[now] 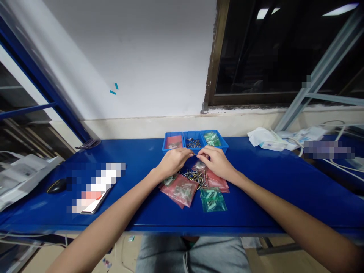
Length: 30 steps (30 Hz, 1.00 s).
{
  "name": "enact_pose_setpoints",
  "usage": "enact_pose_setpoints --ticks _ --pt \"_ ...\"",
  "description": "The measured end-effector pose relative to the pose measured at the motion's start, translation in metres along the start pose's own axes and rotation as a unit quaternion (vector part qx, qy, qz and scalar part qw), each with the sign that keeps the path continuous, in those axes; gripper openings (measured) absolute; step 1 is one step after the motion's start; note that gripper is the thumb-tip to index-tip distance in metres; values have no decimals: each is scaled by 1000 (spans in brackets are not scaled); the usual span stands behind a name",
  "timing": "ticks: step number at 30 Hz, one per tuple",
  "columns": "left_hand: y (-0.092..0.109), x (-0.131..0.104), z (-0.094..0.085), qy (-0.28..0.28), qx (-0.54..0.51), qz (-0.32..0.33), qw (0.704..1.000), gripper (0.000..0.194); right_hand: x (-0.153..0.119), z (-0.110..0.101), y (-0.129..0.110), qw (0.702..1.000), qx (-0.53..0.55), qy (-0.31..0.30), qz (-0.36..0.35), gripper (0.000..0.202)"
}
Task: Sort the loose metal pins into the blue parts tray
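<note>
My left hand (176, 158) and my right hand (215, 159) meet just in front of a blue three-part bin (224, 145). Their fingertips pinch opposite ends of a small, thin metal piece (195, 154), too small to identify surely. Below them lies a loose pile of slim silver and brass-coloured screw-like pieces (198, 176). Red-tinted plastic bags (182, 189) with small parts flank the pile, and a green-tinted bag (213, 199) with pale pieces lies nearer me. The bin's left part holds a red bag (174, 142), its middle metal pieces (193, 143), its right green bags (212, 139).
A phone-like slab (98, 201), partly blurred out, and a black mouse (57, 186) lie left on the blue table (256, 212). White packaging (267, 139) and cables (338, 161) sit at the right. A wall and a window stand behind the table.
</note>
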<state>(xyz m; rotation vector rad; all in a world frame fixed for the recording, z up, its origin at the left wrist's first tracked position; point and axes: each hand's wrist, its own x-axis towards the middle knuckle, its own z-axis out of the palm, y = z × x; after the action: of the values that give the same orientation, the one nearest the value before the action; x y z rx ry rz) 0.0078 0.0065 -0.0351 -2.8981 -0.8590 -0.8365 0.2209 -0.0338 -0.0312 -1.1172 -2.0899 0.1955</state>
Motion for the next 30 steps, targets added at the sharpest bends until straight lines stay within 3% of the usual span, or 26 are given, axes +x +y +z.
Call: enact_pose_setpoints --ticks 6,14,23,30 --pt "7 -3 3 40 -53 17 998 29 0 0 -8 999 16 -27 20 23" --pt "11 -3 2 49 -9 25 998 23 -1 2 -10 997 55 -22 49 30" --pt "9 -1 1 63 32 -26 997 24 0 2 -8 998 40 -21 31 41" --pt "11 -1 4 74 -17 -19 997 23 -1 7 -2 995 78 -6 55 16"
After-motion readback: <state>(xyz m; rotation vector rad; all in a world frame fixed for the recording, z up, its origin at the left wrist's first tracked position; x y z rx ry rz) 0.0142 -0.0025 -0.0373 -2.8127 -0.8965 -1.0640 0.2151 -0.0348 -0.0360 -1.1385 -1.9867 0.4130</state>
